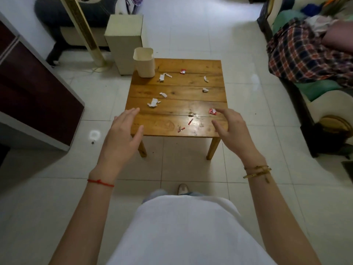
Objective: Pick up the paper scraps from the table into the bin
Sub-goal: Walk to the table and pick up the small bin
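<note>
Both your hands open, empty: left hand [122,134], right hand [232,129] by red wrapper [212,111]; scraps on table [191,83], bin [144,62] at its corner.

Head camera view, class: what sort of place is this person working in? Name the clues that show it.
Most likely a living room in a home. A low wooden table stands on a tiled floor, a sofa at the right is piled with clothes including a plaid shirt, and a tall tower fan stands at the back left.
</note>
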